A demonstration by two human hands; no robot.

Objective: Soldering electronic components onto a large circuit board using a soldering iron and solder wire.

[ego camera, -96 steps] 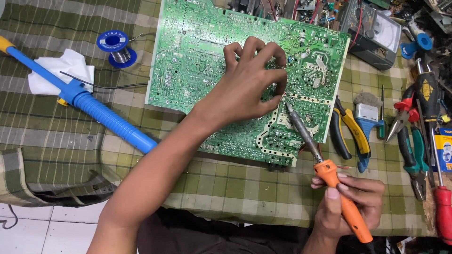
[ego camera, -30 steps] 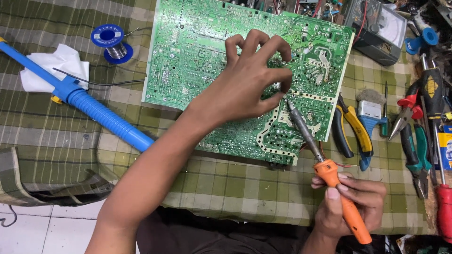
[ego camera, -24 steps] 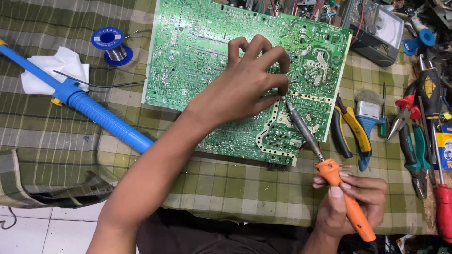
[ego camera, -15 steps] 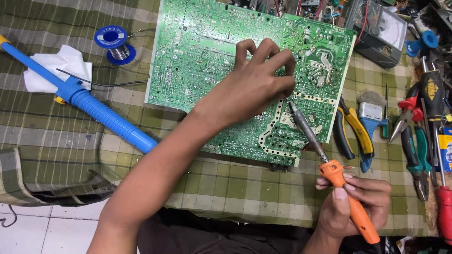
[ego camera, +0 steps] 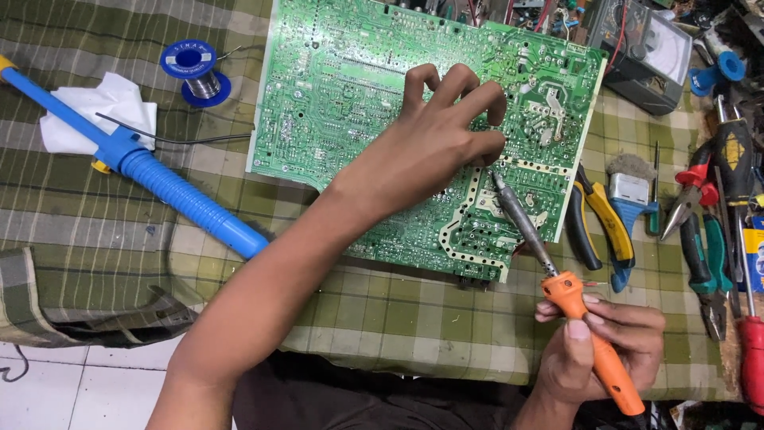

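A large green circuit board (ego camera: 342, 103) lies solder side up on a green checked cloth (ego camera: 398, 334). My left hand (ego camera: 430, 151) reaches across it from the lower left, fingers arched with their tips on the board. Thumb and forefinger sit close together; nothing shows between them. My right hand (ego camera: 605, 342) grips the orange handle of a soldering iron (ego camera: 573, 295) near the cloth's front edge. The iron's metal shaft slants up and left, and its tip is at the board just below my left forefinger.
A blue desoldering pump (ego camera: 175, 187), a white tissue (ego camera: 95, 107) and a blue solder spool (ego camera: 195, 68) lie left of the board. To the right are yellow-handled pliers (ego camera: 601, 223), a small brush (ego camera: 633, 199), more pliers (ego camera: 700, 239), a red screwdriver (ego camera: 752, 350) and a meter (ego camera: 645, 48).
My right hand and the iron have slid slightly down and right. My left fingers have curled a little more on the board. The iron tip stays beside my forefinger.
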